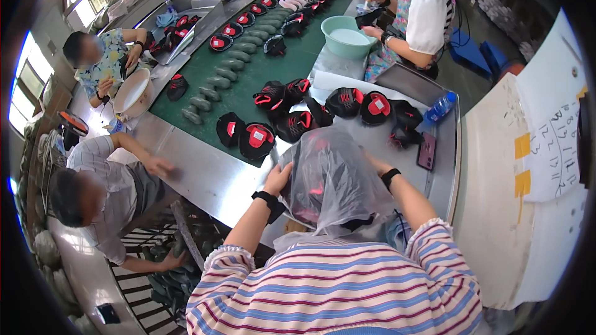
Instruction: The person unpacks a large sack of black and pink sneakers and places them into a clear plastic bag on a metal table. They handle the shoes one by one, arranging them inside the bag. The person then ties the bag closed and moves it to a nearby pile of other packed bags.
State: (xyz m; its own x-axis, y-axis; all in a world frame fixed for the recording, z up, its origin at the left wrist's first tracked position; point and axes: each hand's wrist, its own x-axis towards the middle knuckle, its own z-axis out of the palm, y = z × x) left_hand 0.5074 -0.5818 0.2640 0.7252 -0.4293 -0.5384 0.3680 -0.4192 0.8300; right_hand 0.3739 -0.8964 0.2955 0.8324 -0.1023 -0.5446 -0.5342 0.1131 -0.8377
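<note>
A clear plastic bag [335, 177] is in front of my body, with dark and red shapes like shoe uppers showing through it. My left hand [278, 178] grips the bag's left side, thumb toward me. On the opposite side my right hand [376, 165] holds it too, its fingers mostly hidden by the film. Just beyond the bag lie black shoe uppers with red laces [293, 126] and a black upper with a red insole [256, 141]. More black and red uppers [376, 108] rest on the metal table to the right.
A green conveyor belt [186, 80] carries rows of grey shoe lasts [225, 73] and uppers. At right are a phone [426, 151] and a blue bottle [440, 108]. Co-workers sit left and far right, near a green basin [347, 38]. A rack of lasts [167, 279] stands lower left.
</note>
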